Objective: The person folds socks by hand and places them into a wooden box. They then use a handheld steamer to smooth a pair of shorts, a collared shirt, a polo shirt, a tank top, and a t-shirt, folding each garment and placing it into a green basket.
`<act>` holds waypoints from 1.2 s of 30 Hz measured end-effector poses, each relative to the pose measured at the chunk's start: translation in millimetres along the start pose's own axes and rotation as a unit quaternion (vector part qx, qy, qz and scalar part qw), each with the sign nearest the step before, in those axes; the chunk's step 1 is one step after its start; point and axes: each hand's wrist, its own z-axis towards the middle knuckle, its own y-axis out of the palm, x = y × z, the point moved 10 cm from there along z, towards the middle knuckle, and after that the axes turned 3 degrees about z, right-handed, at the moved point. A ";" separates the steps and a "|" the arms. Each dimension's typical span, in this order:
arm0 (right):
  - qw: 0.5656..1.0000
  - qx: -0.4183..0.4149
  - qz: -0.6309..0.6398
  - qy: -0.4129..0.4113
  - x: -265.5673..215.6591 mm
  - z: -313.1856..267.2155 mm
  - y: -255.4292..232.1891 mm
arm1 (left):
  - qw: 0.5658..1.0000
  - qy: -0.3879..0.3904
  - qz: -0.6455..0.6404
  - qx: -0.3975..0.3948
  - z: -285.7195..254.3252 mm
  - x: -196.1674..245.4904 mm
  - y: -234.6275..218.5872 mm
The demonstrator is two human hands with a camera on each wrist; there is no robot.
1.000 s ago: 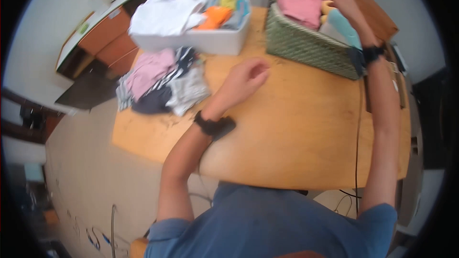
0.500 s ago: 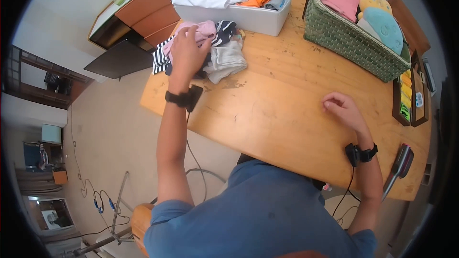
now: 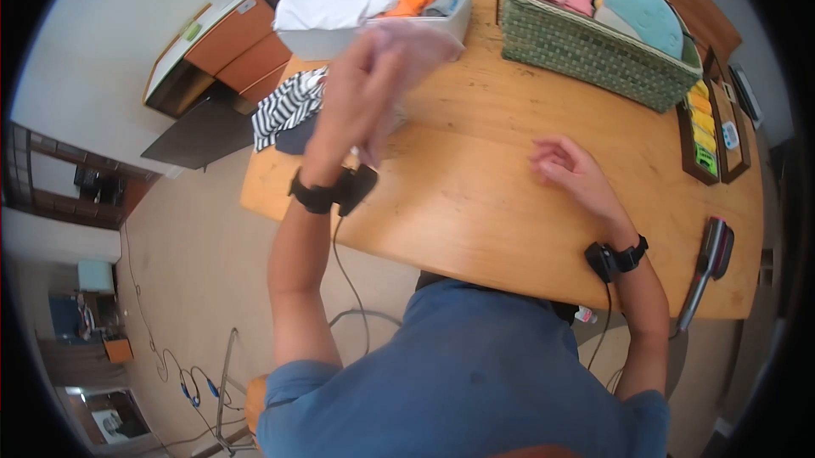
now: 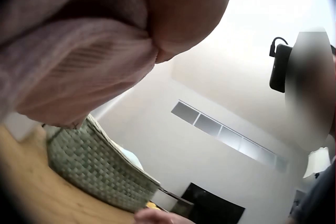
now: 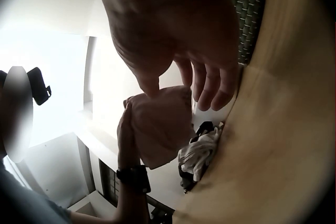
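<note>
A pale pink garment (image 3: 416, 49) hangs from my left hand (image 3: 350, 101), which grips it raised over the left part of the table. Close up in the left wrist view, the cloth (image 4: 89, 77) falls in soft folds beside the fingers. Below that hand lies a pile of clothes with a black-and-white striped piece (image 3: 284, 114) and a dark piece (image 3: 295, 139); the held garment and hand hide part of it. My right hand (image 3: 581, 176) hovers at the table's right half, fingers loosely bent and holding nothing.
At the back left stands a white bin (image 3: 316, 45) of clothes. A green woven basket (image 3: 594, 59) with pink cloth and plush toys stands back right. A box of yellow items (image 3: 703, 131) and a hairbrush (image 3: 711, 258) lie along the right edge.
My left hand has gone from mid-table to the clothes pile and lifted the pink garment up and rightward. The right hand has come back from the basket to above the table.
</note>
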 end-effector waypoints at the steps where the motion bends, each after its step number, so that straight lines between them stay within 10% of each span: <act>1: 0.999 -0.019 0.027 -0.043 -18.5 2.6 16.5 | 0.995 0.015 0.049 -0.083 -6.5 5.5 45.1; 4: 0.988 -0.024 0.113 -0.100 -36.3 -3.1 34.1 | 0.962 0.041 -0.012 -0.270 -37.8 11.6 167.4; 10: 0.985 0.063 0.131 -0.093 -4.5 -31.5 -5.5 | 0.941 -0.066 -0.091 -0.318 -64.0 -4.9 230.4; 20: 0.980 0.139 0.006 -0.141 -36.5 -53.8 -31.2 | 0.924 -0.083 -0.127 -0.352 -61.7 1.4 214.7; 27: 0.980 0.065 -0.153 -0.111 -101.7 -56.1 -14.6 | 0.951 0.186 0.003 -0.246 -32.7 63.8 204.3; 32: 0.959 0.085 -0.205 -0.177 -159.7 -69.9 -20.4 | 0.923 0.033 -0.061 -0.378 -25.4 57.8 215.3; 36: 0.904 0.117 -0.387 -0.139 -180.2 -88.1 -29.2 | 0.927 0.125 -0.052 -0.349 -12.2 89.3 194.1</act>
